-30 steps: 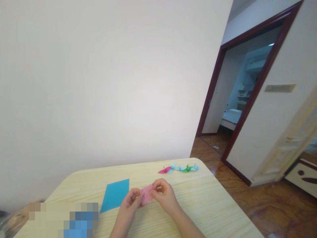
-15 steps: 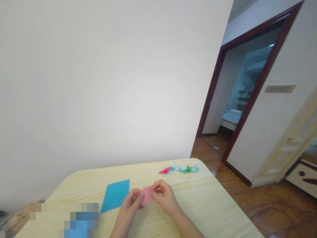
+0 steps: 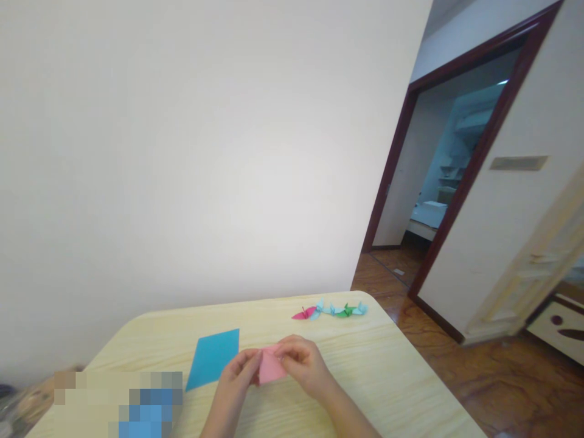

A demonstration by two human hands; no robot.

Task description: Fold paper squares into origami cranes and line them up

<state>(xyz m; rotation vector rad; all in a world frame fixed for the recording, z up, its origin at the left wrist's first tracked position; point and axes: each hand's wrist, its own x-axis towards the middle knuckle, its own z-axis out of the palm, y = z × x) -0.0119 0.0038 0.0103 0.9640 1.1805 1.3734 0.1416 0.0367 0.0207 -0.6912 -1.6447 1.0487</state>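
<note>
A small pink sheet of paper [image 3: 271, 368] is held just above the light wooden table [image 3: 365, 377], between both hands. My left hand [image 3: 239, 374] pinches its left edge with fingers closed. My right hand [image 3: 303, 365] grips the right side, fingers curled over the paper. A flat blue paper square [image 3: 213, 357] lies on the table just left of my left hand.
A row of small folded paper cranes [image 3: 331, 311], pink, light blue and green, sits near the table's far right corner. A plain white wall stands behind the table. To the right, a wooden floor [image 3: 479, 377] leads to an open doorway [image 3: 438, 182].
The pink paper has tipped down and now shows a flatter, more pointed face. Both hands have closed in slightly on it. The view shifted a little.
</note>
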